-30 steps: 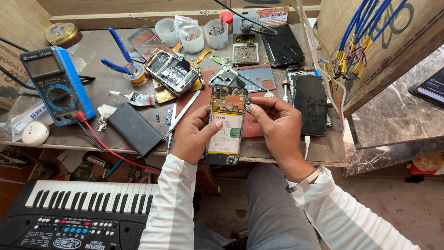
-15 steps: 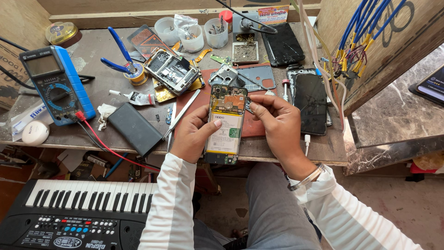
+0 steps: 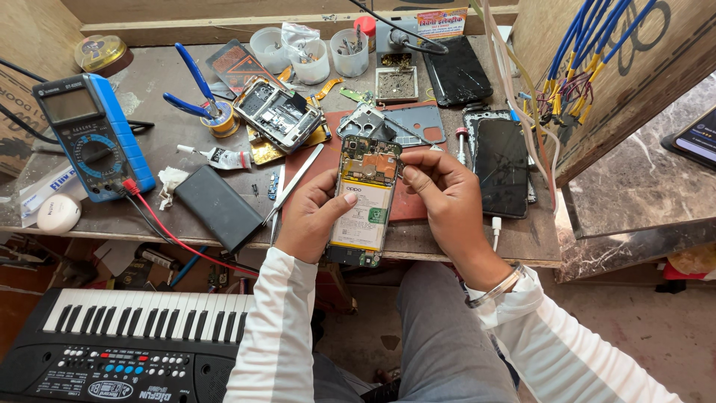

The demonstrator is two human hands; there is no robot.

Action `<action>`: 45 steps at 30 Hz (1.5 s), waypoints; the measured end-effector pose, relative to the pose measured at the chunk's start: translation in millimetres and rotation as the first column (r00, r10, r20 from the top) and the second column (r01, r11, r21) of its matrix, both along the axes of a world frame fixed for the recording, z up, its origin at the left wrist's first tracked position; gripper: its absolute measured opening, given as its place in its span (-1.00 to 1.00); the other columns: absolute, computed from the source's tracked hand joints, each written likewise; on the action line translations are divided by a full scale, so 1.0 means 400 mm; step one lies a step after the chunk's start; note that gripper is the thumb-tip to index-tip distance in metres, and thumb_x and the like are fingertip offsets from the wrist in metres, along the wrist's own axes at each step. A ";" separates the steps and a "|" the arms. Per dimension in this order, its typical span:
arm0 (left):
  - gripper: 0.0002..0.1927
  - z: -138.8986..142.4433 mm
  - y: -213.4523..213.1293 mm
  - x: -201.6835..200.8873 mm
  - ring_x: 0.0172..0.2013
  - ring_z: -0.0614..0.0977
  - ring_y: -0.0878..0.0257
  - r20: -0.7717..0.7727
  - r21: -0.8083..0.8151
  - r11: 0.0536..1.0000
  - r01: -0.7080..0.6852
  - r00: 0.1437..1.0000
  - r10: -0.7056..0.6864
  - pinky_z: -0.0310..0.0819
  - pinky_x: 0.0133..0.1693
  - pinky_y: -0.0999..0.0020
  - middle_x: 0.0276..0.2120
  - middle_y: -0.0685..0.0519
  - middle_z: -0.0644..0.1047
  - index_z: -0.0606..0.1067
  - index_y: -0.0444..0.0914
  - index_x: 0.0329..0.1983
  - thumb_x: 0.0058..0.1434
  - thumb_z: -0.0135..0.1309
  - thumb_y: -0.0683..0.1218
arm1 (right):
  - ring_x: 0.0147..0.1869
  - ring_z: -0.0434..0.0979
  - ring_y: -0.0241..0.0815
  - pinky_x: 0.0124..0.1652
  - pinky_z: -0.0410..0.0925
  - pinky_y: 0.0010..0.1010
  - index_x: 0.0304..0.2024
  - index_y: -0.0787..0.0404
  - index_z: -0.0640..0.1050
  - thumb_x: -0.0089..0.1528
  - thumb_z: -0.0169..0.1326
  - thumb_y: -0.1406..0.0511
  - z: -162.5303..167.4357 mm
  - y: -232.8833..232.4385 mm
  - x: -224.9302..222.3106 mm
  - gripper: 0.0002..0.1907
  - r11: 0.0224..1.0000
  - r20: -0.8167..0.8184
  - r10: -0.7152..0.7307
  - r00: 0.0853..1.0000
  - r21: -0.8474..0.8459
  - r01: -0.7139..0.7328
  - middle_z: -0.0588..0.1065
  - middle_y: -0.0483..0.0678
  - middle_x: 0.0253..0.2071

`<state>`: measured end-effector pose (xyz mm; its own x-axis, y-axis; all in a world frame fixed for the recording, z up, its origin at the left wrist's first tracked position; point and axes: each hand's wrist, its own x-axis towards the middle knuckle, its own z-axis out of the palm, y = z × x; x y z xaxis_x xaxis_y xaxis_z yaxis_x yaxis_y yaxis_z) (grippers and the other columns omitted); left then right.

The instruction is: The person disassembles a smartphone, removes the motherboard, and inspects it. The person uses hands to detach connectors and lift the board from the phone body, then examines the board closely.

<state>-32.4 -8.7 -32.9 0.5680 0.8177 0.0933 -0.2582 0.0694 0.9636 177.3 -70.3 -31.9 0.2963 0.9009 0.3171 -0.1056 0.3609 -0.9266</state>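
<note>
the left hand grips an opened smartphone by its lower left edge, thumb laid flat across the pale, smooth battery, fingers wrapped behind. the phone is a long rectangle with its back cover off, held upright over the near edge of the tabletop, just above the person's lap; its upper part shows an orange-brown board with small metal shields, its bottom end a narrow green strip of circuitry. the right hand curls around the phone's upper right side, fingertips pinched at the board near the top edge; whether they hold a small part there cannot be told.

the tabletop is worn, dusty brown wood. just beyond the phone lies a grey metal frame piece on a dull red mat. to the left sit a slim pair of steel tweezers, a matte black rectangular slab, and another gutted phone body resting on gold foil. a blue-cased multimeter with red lead lies at far left, blue-handled pliers beside it. to the right, a glossy black phone with a cracked glass face. below the tabletop edge, a black keyboard with white keys.
</note>
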 end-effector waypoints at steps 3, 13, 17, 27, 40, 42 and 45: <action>-0.62 0.001 -0.002 0.001 -0.14 0.64 0.34 0.001 0.009 1.000 -0.012 1.000 0.012 0.57 -0.10 0.44 -0.08 -0.03 0.61 0.43 -0.43 0.20 0.35 0.05 -0.20 | -0.14 0.50 -0.41 -0.10 0.40 -0.56 0.06 0.31 0.59 0.34 0.14 0.37 0.007 -0.008 -0.003 -0.75 1.000 0.044 -0.001 0.999 0.001 0.001 0.58 -0.13 -0.17; -0.63 0.003 -0.004 0.004 -0.15 0.64 0.34 0.004 0.009 1.000 -0.022 1.000 0.022 0.58 -0.11 0.44 -0.09 -0.04 0.61 0.43 -0.43 0.18 0.35 0.06 -0.19 | -0.13 0.51 -0.40 -0.10 0.44 -0.54 -0.01 0.30 0.54 0.39 -0.02 0.41 0.004 -0.006 -0.002 -0.83 1.000 0.020 -0.008 1.000 0.028 0.007 0.51 -0.12 -0.17; -0.62 -0.001 0.000 0.002 -0.14 0.64 0.35 0.012 0.010 1.000 -0.020 1.000 0.020 0.58 -0.09 0.44 -0.08 -0.03 0.61 0.43 -0.42 0.19 0.34 0.07 -0.19 | -0.21 0.41 -0.39 -0.16 0.37 -0.55 -0.05 0.24 0.44 0.36 -0.14 0.47 -0.007 0.005 0.010 -0.83 0.998 -0.192 0.017 0.981 0.068 -0.004 0.49 -0.08 -0.18; -0.60 -0.018 0.005 0.010 -0.14 0.64 0.35 -0.029 0.054 0.998 -0.038 0.999 0.039 0.58 -0.09 0.44 -0.08 -0.02 0.62 0.44 -0.43 0.21 0.33 0.09 -0.21 | -0.41 0.15 -0.52 -0.43 0.08 -0.62 -0.01 0.29 0.54 0.38 -0.08 0.39 0.001 -0.003 0.006 -0.79 0.999 -0.093 -0.034 0.995 -0.002 0.034 0.30 -0.26 -0.40; -0.62 -0.008 -0.004 0.018 -0.16 0.63 0.39 -0.064 0.086 0.995 -0.051 0.996 0.056 0.57 -0.12 0.46 -0.10 0.01 0.62 0.45 -0.40 0.20 0.34 0.09 -0.19 | -0.34 0.20 -0.53 -0.36 0.14 -0.62 -0.09 0.29 0.65 0.31 0.24 0.36 0.020 -0.005 -0.027 -0.85 0.989 0.225 -0.145 0.964 0.073 0.132 0.36 -0.32 -0.35; -0.65 -0.006 -0.004 0.022 -0.18 0.63 0.38 -0.087 0.092 0.993 -0.069 0.993 0.078 0.57 -0.16 0.45 -0.12 0.00 0.62 0.45 -0.41 0.16 0.35 0.09 -0.18 | -0.37 0.16 -0.54 -0.40 0.10 -0.62 -0.14 0.28 0.64 0.31 0.23 0.35 0.013 -0.009 -0.027 -0.88 0.996 0.208 -0.091 0.974 0.006 0.092 0.32 -0.31 -0.40; -0.67 -0.005 -0.005 0.022 -0.19 0.63 0.39 -0.098 0.108 0.991 -0.082 0.991 0.092 0.57 -0.16 0.46 -0.13 0.00 0.62 0.46 -0.40 0.14 0.34 0.10 -0.17 | -0.40 0.13 -0.54 -0.43 0.06 -0.62 -0.17 0.29 0.63 0.31 0.21 0.35 0.003 -0.015 -0.024 -0.89 0.998 0.132 -0.035 0.991 -0.045 0.041 0.30 -0.32 -0.45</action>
